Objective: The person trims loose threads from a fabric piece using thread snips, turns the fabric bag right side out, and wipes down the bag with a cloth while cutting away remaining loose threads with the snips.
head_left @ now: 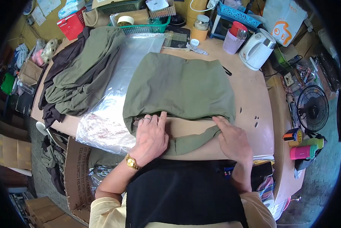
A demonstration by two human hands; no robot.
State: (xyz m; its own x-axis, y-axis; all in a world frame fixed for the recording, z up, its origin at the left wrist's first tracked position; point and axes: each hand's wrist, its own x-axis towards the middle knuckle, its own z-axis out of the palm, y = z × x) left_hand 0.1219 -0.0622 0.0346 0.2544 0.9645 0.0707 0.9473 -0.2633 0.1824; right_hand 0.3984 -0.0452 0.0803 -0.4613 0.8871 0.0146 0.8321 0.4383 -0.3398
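Olive garment [181, 85] | left fingers [162, 118], right fingers [221, 123] part-spread on near edge, grip unclear | plastic sheets [134, 64] beside; kettle [256, 50] beyond

Got a broad tan tabletop [254, 98] here, carrying an olive-green cloth piece [181, 83] spread around the middle! Over to the left, find shiny clear plastic sheeting [119, 78], then a rumpled heap of olive and dark cloth [85, 72]. Far right, see a white electric kettle [257, 49] beside a lilac perforated plastic cup [232, 45]. Far middle, spot a lidded glass jar [200, 26].
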